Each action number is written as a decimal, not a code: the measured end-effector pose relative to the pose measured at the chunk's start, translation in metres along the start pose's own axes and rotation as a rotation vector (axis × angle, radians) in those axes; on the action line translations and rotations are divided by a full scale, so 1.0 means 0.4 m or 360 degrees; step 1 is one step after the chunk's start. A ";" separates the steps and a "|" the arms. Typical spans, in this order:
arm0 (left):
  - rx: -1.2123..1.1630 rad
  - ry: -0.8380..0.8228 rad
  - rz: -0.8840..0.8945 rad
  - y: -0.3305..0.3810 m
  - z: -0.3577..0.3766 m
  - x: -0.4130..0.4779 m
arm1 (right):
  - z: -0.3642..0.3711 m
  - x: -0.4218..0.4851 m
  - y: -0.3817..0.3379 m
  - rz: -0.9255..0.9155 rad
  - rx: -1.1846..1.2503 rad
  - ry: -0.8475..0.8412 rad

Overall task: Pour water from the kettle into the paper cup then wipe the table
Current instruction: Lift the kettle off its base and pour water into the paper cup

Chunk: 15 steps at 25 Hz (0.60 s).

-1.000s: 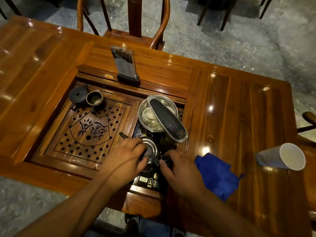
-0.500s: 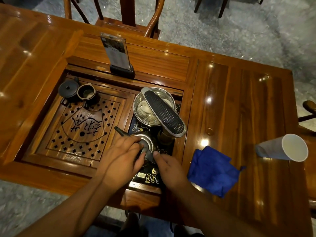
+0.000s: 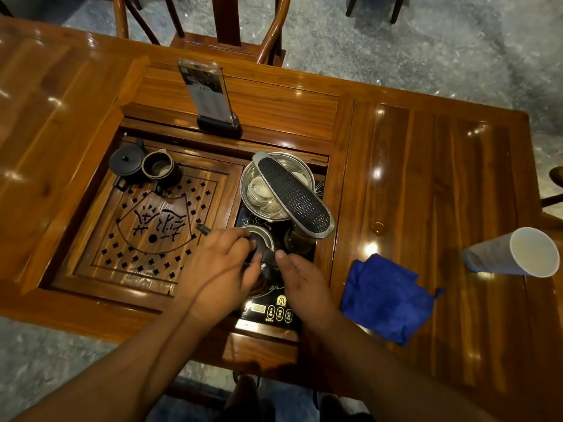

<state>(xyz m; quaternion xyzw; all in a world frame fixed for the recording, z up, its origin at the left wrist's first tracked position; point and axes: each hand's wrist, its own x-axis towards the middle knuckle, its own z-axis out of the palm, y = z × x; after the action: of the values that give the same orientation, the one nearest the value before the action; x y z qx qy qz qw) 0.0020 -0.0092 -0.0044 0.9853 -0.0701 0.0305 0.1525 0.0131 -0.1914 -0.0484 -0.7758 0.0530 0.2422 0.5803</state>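
A small metal kettle [image 3: 261,236] with a dark handle and a spout pointing left sits on the black stove panel [image 3: 271,310] set into the wooden table [image 3: 426,184]. My left hand [image 3: 217,269] is closed around the kettle's handle and covers much of it. My right hand [image 3: 300,277] rests just right of the handle, fingers together, thumb tip beside it; I cannot tell if it touches. A white paper cup [image 3: 515,252] stands on the table at the far right. A crumpled blue cloth [image 3: 387,296] lies between the stove and the cup.
A steel bowl [image 3: 275,190] with a long perforated lid across it stands behind the kettle. A carved wooden tea tray [image 3: 146,226] holds a dark teapot [image 3: 126,161] and cup [image 3: 158,167]. A card stand [image 3: 210,100] and a chair [image 3: 225,28] are behind. A water drop [image 3: 377,228] lies on the table.
The view has shifted slightly. My right hand has slid in closer to the kettle handle, its fingers now straighter. My left hand keeps its hold on the handle.
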 end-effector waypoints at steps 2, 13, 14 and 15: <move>0.0005 0.0012 0.0045 0.015 -0.015 -0.001 | -0.017 -0.010 -0.002 0.0011 0.0063 -0.0010; -0.0120 -0.0028 0.0422 0.197 -0.031 -0.022 | -0.218 -0.146 0.048 0.0002 0.0119 0.0175; -0.0130 -0.0018 0.0476 0.222 -0.028 -0.021 | -0.237 -0.161 0.052 0.0004 0.0158 0.0224; -0.0149 -0.0011 0.0537 0.248 -0.023 -0.019 | -0.258 -0.176 0.059 0.0012 0.0187 0.0277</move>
<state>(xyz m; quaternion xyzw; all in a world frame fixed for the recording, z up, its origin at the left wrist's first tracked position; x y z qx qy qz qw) -0.0204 -0.0991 0.0333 0.9515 -0.2364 0.0491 0.1906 -0.0248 -0.3084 -0.0166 -0.7584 0.1203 0.1725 0.6170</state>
